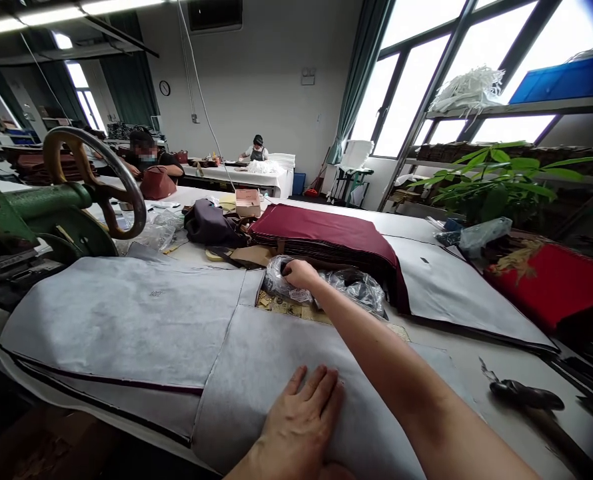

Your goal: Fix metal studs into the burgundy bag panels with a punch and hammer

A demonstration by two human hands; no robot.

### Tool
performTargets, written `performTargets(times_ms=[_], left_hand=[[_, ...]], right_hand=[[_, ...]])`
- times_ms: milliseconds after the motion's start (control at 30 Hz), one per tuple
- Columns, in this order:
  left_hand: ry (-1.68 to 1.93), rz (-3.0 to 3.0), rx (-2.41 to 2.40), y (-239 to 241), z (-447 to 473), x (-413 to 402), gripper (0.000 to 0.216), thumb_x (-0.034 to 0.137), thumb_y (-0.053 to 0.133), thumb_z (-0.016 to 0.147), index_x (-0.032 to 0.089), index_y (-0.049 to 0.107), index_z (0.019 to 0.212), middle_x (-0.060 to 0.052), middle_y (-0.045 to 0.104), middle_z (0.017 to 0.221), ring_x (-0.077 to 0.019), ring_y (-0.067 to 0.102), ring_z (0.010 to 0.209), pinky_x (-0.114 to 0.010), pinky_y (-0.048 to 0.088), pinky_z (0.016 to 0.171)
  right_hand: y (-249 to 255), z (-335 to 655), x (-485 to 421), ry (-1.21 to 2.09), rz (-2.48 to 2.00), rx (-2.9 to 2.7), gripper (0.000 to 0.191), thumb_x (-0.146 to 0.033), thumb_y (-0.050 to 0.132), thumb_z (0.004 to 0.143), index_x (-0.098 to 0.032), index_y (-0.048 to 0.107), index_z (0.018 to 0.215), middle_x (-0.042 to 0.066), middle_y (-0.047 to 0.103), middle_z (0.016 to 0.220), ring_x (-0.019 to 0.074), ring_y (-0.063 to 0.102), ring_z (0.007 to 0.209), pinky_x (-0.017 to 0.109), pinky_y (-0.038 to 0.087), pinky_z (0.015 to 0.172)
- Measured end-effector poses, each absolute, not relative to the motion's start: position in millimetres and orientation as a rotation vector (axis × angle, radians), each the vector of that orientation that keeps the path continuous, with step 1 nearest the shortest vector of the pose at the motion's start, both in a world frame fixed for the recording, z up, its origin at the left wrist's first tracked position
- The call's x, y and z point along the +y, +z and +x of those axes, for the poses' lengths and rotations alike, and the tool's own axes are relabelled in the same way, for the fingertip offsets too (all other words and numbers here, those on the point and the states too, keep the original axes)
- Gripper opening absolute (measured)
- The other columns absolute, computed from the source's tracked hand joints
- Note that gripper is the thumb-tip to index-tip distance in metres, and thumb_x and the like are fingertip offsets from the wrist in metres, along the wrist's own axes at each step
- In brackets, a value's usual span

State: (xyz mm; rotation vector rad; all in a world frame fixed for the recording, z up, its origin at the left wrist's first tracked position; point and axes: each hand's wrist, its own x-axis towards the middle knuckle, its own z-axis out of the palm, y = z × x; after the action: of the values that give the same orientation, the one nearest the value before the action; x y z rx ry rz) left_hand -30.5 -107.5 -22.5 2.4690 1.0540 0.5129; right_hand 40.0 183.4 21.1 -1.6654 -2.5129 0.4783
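Observation:
My left hand (304,413) lies flat, fingers stretched out, on a large pale grey leather panel (256,360) at the front of the table. Reaching forward past it, my right hand (301,275) has its fingers curled at the mouth of a clear plastic bag (276,283). The fingertips are partly hidden inside, so what they pinch does not show. Beside that hand sits a second clear plastic bag (359,290) with dark contents. Small brass-coloured pieces (281,305) lie under the bags. Another grey panel (126,313) spreads out to the left.
A green hand-wheel press (96,180) stands at left. Behind the bags rises a stack of maroon leather (326,227). A dark-handled tool (526,395) lies at right, near a red panel (561,280) and a plant (496,177). Two people sit at work farther back.

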Motion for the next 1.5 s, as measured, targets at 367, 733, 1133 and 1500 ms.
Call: performTargets(times_ms=[367,733,1133,1500], left_hand=[[0.855,2.49,1.216,-41.4,-28.6,-112.3,0.091,0.08,0.059,0.083,0.018,0.047,0.148,-0.011,0.051,0.154,-0.0297,0.044,0.145,-0.05,0.028,0.128],[0.78,2.538,1.318,-25.2,-26.7,-116.2,0.074,0.074,0.057,0.087,0.017,0.059,0.134,-0.014,0.059,0.141,-0.0331,0.053,0.132,-0.054,0.039,0.119],[0.829,2.558,1.29,-24.7,-28.2,-116.0,0.064,0.061,0.066,0.09,0.014,0.061,0.134,-0.014,0.061,0.138,-0.0308,0.052,0.131,-0.053,0.038,0.121],[0.818,2.586,1.297,-25.8,-29.2,-116.6,0.064,0.061,0.063,0.092,0.015,0.061,0.136,-0.015,0.059,0.14,-0.0316,0.052,0.133,-0.054,0.039,0.121]], right_hand=[[41.4,76.6,163.1,0.91,-1.374,-1.961,0.034,-0.044,0.07,0.088,-0.013,0.071,0.1,0.007,0.072,0.09,0.018,0.065,0.081,0.029,0.053,0.07],[47.0,167.4,2.3,0.85,-1.228,-2.167,0.03,-0.035,0.068,0.087,-0.019,0.074,0.111,0.002,0.07,0.078,0.0179,0.063,0.07,0.03,0.05,0.068],[-12.4,194.6,-63.4,0.375,-1.064,-2.347,0.025,-0.022,0.057,0.101,-0.027,0.077,0.116,0.006,0.072,0.11,0.0231,0.061,0.099,0.039,0.053,0.089],[-13.5,192.1,-65.0,0.489,-1.058,-2.248,0.021,-0.023,0.062,0.098,-0.028,0.08,0.108,0.003,0.075,0.107,0.0226,0.065,0.098,0.039,0.055,0.088]])
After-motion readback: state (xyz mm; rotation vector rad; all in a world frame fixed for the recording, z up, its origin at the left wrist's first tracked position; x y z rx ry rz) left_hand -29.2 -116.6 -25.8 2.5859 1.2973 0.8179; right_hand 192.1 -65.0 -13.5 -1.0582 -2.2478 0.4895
